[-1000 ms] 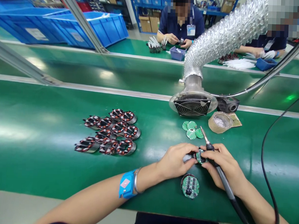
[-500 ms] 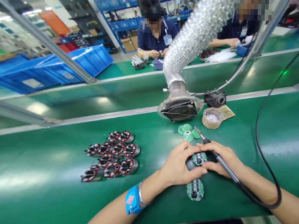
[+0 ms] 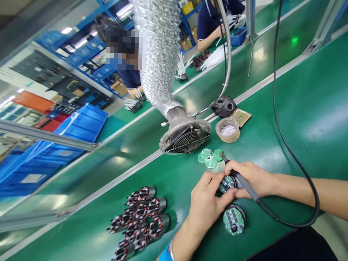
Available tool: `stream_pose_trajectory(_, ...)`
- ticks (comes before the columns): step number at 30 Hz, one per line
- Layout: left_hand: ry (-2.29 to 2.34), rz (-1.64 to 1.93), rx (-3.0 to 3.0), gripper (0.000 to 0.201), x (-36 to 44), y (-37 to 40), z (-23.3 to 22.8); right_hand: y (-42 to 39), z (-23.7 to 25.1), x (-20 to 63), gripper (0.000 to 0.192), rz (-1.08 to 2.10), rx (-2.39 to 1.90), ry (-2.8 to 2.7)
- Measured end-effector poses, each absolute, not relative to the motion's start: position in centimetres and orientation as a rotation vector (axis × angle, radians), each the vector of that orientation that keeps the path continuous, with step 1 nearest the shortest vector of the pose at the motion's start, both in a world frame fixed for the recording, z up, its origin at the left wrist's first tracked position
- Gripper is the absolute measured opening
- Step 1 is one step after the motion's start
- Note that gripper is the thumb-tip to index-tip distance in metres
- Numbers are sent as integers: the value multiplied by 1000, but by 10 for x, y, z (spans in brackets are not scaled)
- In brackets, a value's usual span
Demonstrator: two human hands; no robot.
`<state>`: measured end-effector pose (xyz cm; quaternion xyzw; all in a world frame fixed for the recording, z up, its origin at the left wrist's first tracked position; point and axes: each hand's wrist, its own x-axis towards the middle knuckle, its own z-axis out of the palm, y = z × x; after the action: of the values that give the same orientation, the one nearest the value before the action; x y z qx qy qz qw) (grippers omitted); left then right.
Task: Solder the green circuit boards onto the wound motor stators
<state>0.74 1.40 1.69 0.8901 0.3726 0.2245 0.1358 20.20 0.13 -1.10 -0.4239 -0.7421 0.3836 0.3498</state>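
Between my two hands sits a round part topped by a green circuit board (image 3: 227,184). My left hand (image 3: 207,196) grips its left side with thumb and fingers. With my right hand (image 3: 249,179) I hold a soldering iron (image 3: 247,186), its tip pointing up and left, while the fingertips touch the board's right edge. Just below, a second round part with a green circuit board (image 3: 234,220) rests on the green bench. Several loose green boards (image 3: 211,161) lie beyond the iron's tip.
Several wired stator-like rings (image 3: 156,226) stand grouped at left. A fan-fronted extractor (image 3: 187,140) hangs from a silver duct (image 3: 158,50). Behind are a bowl of shiny bits (image 3: 227,129) and a black holder (image 3: 224,106). The iron's cable (image 3: 293,150) loops at right. Co-workers sit across.
The view has tilted and turned, so the bench runs more steeply across it. Both hands keep hold of the board-topped part, and the iron stays in my right hand.
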Motion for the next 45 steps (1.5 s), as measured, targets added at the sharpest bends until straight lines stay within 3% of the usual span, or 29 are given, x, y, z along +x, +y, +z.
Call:
stream_pose_trajectory(14, 960, 602, 2621, 37, 1, 17, 19, -3, -15, 199, 40, 969, -1091, -1910)
stream_pose_trajectory(24, 1031, 852, 2756, 40, 11, 9, 3, -15, -20, 196, 40, 835, -1094, -1936)
stream_pose_trajectory(29, 1138, 992, 2658, 55, 15, -1, -11, -27, -24, 195, 51, 506, -1019, -2039)
stream_pose_trajectory(33, 1167, 1028, 2570, 55, 21, -2, -18, -28, -27, 198, 56, 319, -1057, -2137)
stream_pose_trajectory(36, 1171, 965, 2494, 57, 22, 1, -15, -25, -29, 202, 57, 338, -1158, -2145)
stream_pose_trajectory(40, 1087, 942, 2230, 73, 14, 1, -7, -22, -28, 207, 59, 422, -1286, -2077)
stream_pose_trajectory(45, 1030, 984, 1996, 38, 6, 3, -6, -26, -27, 202, 53, 438, -1369, -2029)
